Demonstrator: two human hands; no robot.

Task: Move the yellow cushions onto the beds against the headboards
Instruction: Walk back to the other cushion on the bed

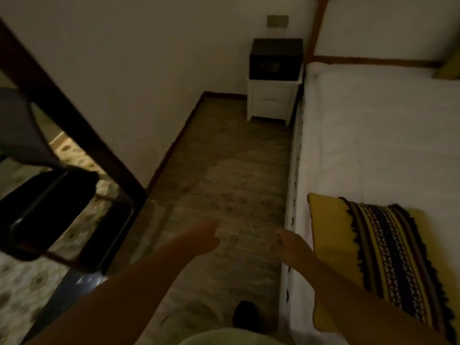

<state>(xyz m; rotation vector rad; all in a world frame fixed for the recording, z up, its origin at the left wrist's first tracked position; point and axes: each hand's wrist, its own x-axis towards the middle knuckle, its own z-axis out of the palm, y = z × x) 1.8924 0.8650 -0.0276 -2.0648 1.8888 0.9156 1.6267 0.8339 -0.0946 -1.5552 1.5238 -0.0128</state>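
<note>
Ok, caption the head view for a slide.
Both empty hands, left hand and right hand, reach beside a yellow cushion on the white bed.

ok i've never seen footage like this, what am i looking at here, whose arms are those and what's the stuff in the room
This is one picture from a wide-angle camera worn on a person's head, looking forward and down, so the arms are the wearer's own. The left hand and right hand reach out over the floor, and neither holds anything. On the right is a bed with a white cover. A yellow cushion with a dark patterned band lies on it near the person, far from the headboard. Another yellow cushion shows partly at the far end by the headboard. In the corner a white nightstand carries a dark box. The picture is dim and blurred.
</note>
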